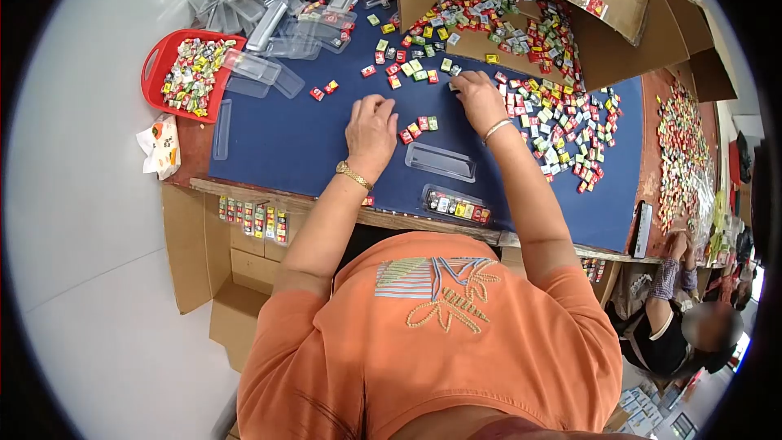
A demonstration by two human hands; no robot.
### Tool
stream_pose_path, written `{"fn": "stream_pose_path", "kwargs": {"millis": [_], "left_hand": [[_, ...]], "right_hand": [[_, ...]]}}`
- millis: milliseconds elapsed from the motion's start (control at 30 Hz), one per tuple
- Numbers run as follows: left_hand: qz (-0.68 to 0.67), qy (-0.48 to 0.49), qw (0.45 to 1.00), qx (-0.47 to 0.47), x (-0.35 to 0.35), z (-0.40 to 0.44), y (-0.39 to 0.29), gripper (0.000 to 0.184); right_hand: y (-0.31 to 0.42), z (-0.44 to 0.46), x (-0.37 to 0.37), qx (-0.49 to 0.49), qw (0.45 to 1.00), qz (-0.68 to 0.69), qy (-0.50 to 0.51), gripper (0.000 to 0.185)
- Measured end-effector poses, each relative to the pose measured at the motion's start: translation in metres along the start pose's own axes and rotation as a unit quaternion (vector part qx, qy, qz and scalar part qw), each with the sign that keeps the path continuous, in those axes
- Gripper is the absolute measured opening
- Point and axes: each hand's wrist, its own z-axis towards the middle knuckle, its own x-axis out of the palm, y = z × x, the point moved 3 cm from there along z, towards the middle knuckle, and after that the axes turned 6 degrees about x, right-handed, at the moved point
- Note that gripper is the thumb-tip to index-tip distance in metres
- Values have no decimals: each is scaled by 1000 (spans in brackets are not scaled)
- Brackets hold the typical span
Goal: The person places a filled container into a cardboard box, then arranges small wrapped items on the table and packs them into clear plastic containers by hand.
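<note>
My left hand (372, 134) hovers over the blue table mat (326, 151) with its fingers loosely bent and apart, and nothing shows in them. Just right of it lies a short row of small square packets (419, 129) in red, yellow and green. My right hand (481, 102) reaches forward, thumb and fingers closed at a small pale packet (454, 86), partly hidden under the fingertips. Between my forearms sits a bare clear plastic tray (440, 163). Nearer my body, another clear tray (457, 205) holds a row of the packets.
A tipped cardboard box (619, 33) spills packets at the back right. Packets (562, 130) spread right of my arm. A red basket (220, 102) of packets stands left, with heaped clear plastic trays (277, 24) behind. A co-worker (684, 326) sits at the far right.
</note>
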Motion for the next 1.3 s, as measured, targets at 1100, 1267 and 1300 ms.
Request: {"fn": "stream_pose_path", "kwargs": {"millis": [1100,1267,1300], "left_hand": [[-65,103,992,-15,5,-21,-8,30],[-48,93,994,-5,5,-26,6,24],[-37,77,996,-2,2,-27,10,23]], "right_hand": [[0,-53,-30,71,997,-23,30,26],[1,-47,-19,30,997,25,67,23],[10,-44,-20,28,994,79,77,23]]}}
